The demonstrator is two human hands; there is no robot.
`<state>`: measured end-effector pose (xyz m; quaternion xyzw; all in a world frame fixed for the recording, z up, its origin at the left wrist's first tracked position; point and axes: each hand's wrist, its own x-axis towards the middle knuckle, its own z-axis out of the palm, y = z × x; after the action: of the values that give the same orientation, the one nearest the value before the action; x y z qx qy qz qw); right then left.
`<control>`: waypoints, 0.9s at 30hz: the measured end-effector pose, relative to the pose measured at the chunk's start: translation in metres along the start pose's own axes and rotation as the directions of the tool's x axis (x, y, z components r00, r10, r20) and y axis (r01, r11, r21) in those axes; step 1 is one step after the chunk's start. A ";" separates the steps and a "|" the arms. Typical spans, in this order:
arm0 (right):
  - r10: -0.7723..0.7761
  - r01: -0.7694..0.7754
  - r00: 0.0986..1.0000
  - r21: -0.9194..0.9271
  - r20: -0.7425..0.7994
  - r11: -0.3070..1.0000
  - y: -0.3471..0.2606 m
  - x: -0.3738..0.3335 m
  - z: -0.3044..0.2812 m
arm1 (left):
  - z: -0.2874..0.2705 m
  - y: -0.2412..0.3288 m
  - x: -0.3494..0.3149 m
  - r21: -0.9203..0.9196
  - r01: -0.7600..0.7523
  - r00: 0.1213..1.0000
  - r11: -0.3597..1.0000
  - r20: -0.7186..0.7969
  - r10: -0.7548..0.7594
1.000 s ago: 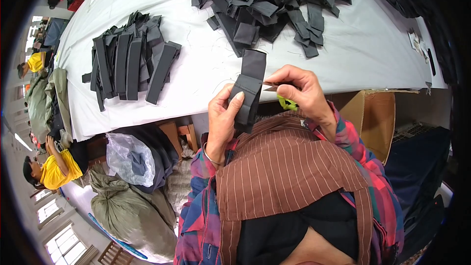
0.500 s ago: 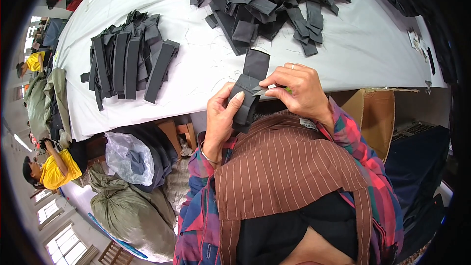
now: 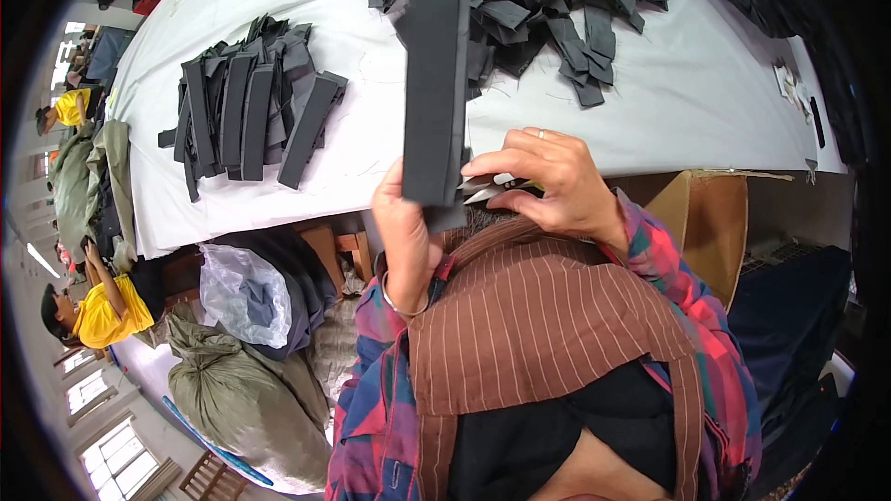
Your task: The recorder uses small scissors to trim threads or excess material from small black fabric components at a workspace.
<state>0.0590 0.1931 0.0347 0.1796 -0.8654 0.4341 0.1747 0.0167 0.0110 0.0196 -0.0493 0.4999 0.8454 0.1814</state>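
A dark grey folded fabric strip (image 3: 434, 97) stands long and upright in front of me, slightly blurred. My left hand (image 3: 406, 237) grips its lower end at the table's near edge; the strip hides some of the fingers. Close by on the right, my right hand (image 3: 555, 184) holds small thread snips (image 3: 484, 191) between thumb and fingers. Their pointed blades are parted and lie beside the strip's lower right edge; whether they touch it I cannot tell. Behind the strip lies a large loose heap of similar dark pieces (image 3: 529, 5). At left is a neater pile of strips (image 3: 246, 116).
Loose threads lie on the white-covered table (image 3: 668, 107). A cardboard box (image 3: 710, 232) stands below its edge at right. At lower left are a clear plastic bag (image 3: 243, 295) and a bulging olive sack (image 3: 241, 408). A person in yellow (image 3: 113, 314) works farther left.
The fabric piece has turned and opened out from a short folded shape into a long upright strip. My left hand has moved slightly left and down; the snips have come off the fabric's face.
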 end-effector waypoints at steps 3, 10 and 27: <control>0.056 -0.056 0.998 -0.008 0.011 0.998 0.008 -0.014 0.009 | -0.021 -0.029 0.009 -0.021 0.213 0.973 0.977 0.101 -0.209; 0.155 -0.155 0.988 0.030 0.022 0.987 0.009 -0.025 0.011 | -0.013 -0.036 0.009 -0.064 0.248 0.960 0.967 0.154 -0.236; 0.588 -0.539 0.807 0.469 0.050 0.700 0.030 -0.020 0.024 | -0.014 -0.049 0.015 0.251 0.112 0.976 0.961 0.156 -0.154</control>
<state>0.0595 0.1929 -0.0087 -0.0804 -0.7393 0.6679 0.0301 0.0182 0.0236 -0.0318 0.0137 0.5766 0.7653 0.2857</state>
